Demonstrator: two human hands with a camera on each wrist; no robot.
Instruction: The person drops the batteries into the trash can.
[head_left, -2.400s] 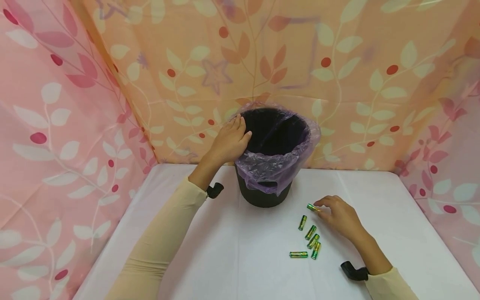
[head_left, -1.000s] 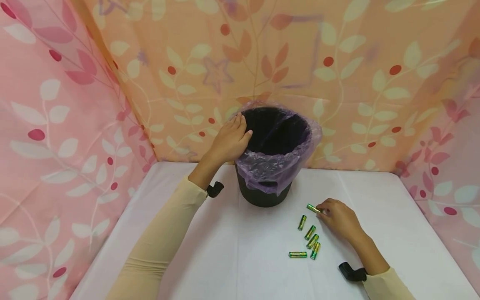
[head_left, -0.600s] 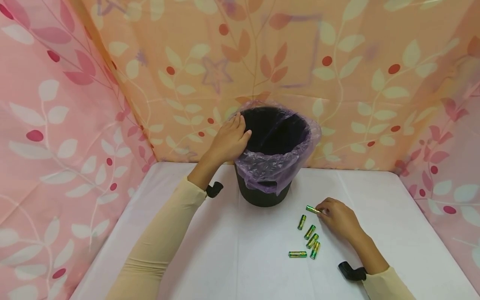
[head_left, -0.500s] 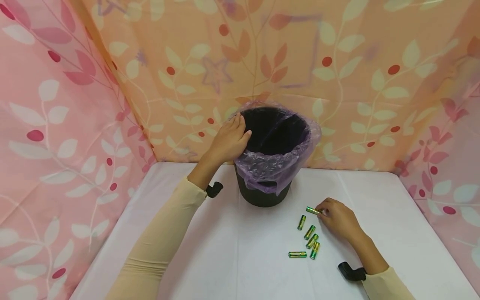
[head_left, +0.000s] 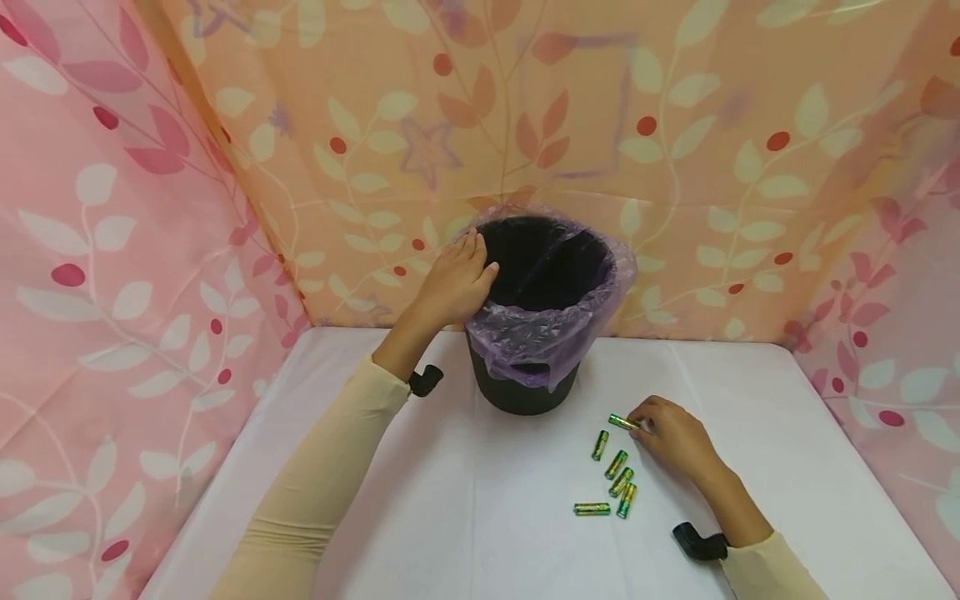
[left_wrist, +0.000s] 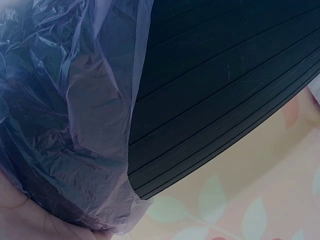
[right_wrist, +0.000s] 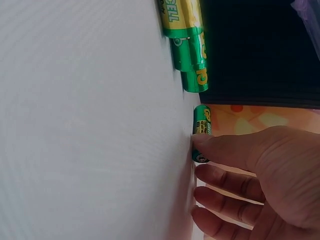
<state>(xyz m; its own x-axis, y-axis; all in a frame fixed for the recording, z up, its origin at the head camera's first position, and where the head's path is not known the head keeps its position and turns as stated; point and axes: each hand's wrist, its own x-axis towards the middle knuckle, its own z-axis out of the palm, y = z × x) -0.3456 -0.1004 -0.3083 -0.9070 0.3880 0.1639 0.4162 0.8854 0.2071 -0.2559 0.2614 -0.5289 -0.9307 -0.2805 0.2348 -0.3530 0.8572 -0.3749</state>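
A black trash bin (head_left: 525,396), lined with a purple plastic bag (head_left: 532,337), stands at the back of the white table. My left hand (head_left: 453,279) holds its left rim, fingers bent over the edge; in the left wrist view only part of that hand (left_wrist: 35,220) shows against the bag. My right hand (head_left: 675,433) pinches one end of a green and gold battery (head_left: 621,422) lying on the table right of the bin. The right wrist view has the thumb on this battery (right_wrist: 201,120). Several more batteries (head_left: 617,464) lie nearby.
A white cloth (head_left: 420,517) covers the table. Patterned fabric (head_left: 375,167) hangs behind the bin, and pink leaf-print fabric (head_left: 97,317) rises on the left. Black wrist pieces (head_left: 426,381) sit on both arms.
My right fingers have drawn together on the battery's end and moved slightly down since the oldest frame. The left hand stays at the bin rim. The whole view shifts a little.
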